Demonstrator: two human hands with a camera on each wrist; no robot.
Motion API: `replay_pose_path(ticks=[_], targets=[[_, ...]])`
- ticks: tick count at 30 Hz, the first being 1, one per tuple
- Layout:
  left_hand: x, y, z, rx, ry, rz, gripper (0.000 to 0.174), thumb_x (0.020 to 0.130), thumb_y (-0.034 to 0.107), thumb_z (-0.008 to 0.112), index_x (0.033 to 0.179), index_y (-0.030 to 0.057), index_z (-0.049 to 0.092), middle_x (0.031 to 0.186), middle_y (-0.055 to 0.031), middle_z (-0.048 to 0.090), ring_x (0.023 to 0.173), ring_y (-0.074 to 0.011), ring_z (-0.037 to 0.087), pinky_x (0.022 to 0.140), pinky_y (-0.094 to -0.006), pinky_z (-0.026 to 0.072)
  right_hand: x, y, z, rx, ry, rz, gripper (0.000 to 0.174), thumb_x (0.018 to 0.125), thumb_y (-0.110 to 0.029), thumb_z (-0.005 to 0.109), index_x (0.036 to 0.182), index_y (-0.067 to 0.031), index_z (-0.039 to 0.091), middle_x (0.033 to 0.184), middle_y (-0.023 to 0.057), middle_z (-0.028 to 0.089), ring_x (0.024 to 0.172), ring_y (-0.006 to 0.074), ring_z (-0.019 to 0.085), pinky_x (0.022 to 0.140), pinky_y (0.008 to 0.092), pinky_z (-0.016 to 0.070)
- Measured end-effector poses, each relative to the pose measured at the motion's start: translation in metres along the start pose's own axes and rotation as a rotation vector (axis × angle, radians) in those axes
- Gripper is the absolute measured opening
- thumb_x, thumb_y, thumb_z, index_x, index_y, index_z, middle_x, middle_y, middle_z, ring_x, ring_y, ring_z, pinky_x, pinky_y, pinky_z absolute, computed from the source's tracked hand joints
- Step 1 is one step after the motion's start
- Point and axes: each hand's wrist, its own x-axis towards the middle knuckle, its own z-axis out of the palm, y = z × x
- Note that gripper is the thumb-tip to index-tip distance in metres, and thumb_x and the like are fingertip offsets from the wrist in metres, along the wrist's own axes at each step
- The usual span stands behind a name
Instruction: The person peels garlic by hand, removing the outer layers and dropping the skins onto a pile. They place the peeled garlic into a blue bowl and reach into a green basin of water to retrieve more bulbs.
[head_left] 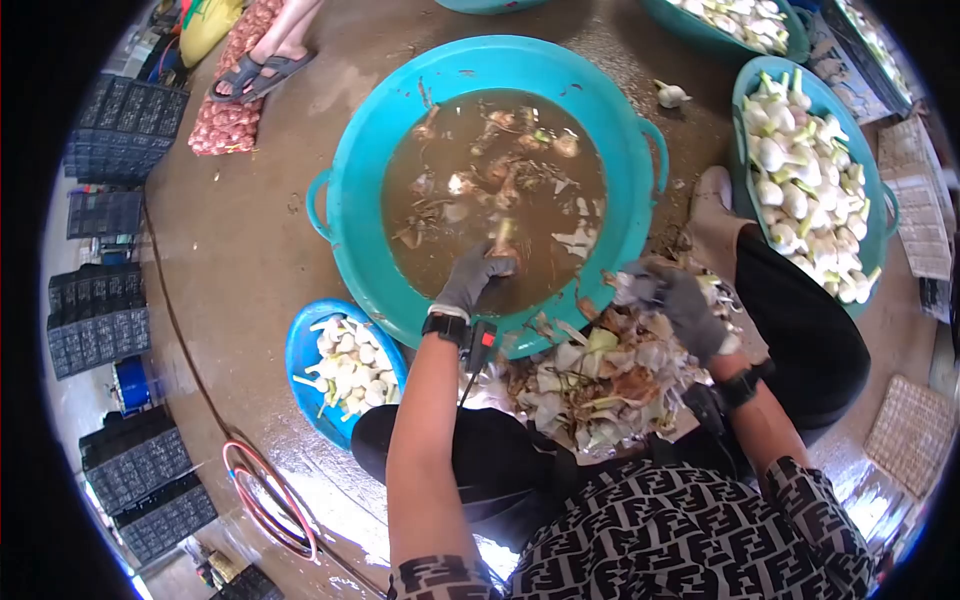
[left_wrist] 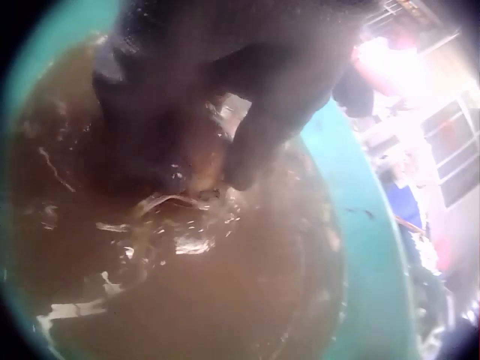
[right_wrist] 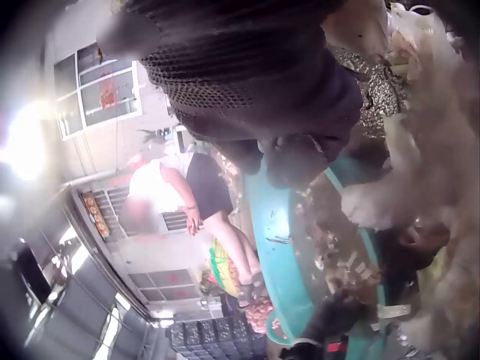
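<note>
My gloved left hand (head_left: 474,278) reaches into the teal tub (head_left: 365,130) and grips a garlic bulb (head_left: 505,264) at the surface of the muddy water. The left wrist view shows the dark glove (left_wrist: 217,82) curled round the bulb, roots pointing down at the water. Several more brown, unpeeled bulbs (head_left: 500,172) float farther out among scraps of skin. Over a heap of garlic peelings (head_left: 610,385) by my lap is my gloved right hand (head_left: 685,305). Its fingers are bent in the right wrist view; I cannot tell whether they hold any peel.
Peeled white garlic fills a teal basin (head_left: 748,110) at right and a blue basin (head_left: 300,340) at left. Black crates (head_left: 120,130) line the left side. A hose (head_left: 270,500) lies on the wet floor. Another person's feet (head_left: 262,75) rest by a net sack (head_left: 225,125).
</note>
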Motion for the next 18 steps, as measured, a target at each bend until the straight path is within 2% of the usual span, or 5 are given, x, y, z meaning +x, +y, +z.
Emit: replay_pose_path(ticks=[5, 9, 12, 15, 18], targets=[[-0.076, 0.033, 0.080, 0.185, -0.281, 0.100, 0.073, 0.068, 0.017, 0.074, 0.128, -0.0009, 0.036, 0.100, -0.0128, 0.058, 0.078, -0.0143, 0.060, 0.060, -0.0250, 0.0510, 0.007, 0.013, 0.023, -0.366, -0.067, -0.397, 0.029, 0.080, -0.022, 0.065, 0.102, -0.0037, 0.061, 0.082, 0.0022, 0.060, 0.067, 0.0062, 0.053, 0.059, 0.0228, 0.0444], [-0.118, 0.044, 0.108, 0.245, -0.379, 0.106, 0.070, 0.074, 0.025, 0.070, 0.131, 0.0016, 0.035, 0.107, -0.0098, 0.054, 0.079, -0.0121, 0.058, 0.058, -0.0212, 0.0487, -0.013, -0.003, 0.028, 0.067, -0.161, 0.100, 0.031, 0.081, -0.024, 0.065, 0.098, 0.0002, 0.060, 0.079, 0.0025, 0.061, 0.066, 0.0065, 0.053, 0.058, 0.0227, 0.0443], [-0.134, 0.035, 0.123, 0.169, -0.252, 0.185, 0.070, 0.075, 0.027, 0.071, 0.130, 0.0018, 0.036, 0.109, -0.0109, 0.054, 0.087, -0.0147, 0.058, 0.067, -0.0235, 0.0494, -0.028, -0.008, 0.029, 0.205, -0.079, 0.085, 0.026, 0.080, -0.025, 0.066, 0.090, -0.0016, 0.060, 0.072, -0.0001, 0.059, 0.061, 0.0060, 0.051, 0.053, 0.0214, 0.0423], [-0.134, -0.002, 0.145, 0.465, 0.132, 0.693, 0.070, 0.075, 0.032, 0.070, 0.129, 0.0019, 0.038, 0.113, -0.0127, 0.053, 0.098, -0.0185, 0.056, 0.081, -0.0278, 0.0466, -0.044, -0.021, 0.033, 0.239, 0.009, 0.020, 0.023, 0.079, -0.026, 0.066, 0.083, -0.0033, 0.061, 0.067, -0.0020, 0.056, 0.055, 0.0045, 0.047, 0.048, 0.0210, 0.0380], [-0.143, -0.018, 0.161, 0.463, 0.210, 0.702, 0.069, 0.076, 0.035, 0.069, 0.128, 0.0018, 0.039, 0.116, -0.0146, 0.052, 0.105, -0.0212, 0.051, 0.090, -0.0315, 0.0417, -0.048, -0.017, 0.029, 0.096, -0.013, 0.053, 0.025, 0.079, -0.028, 0.066, 0.079, -0.0038, 0.061, 0.063, -0.0030, 0.054, 0.052, 0.0039, 0.045, 0.045, 0.0214, 0.0346]])
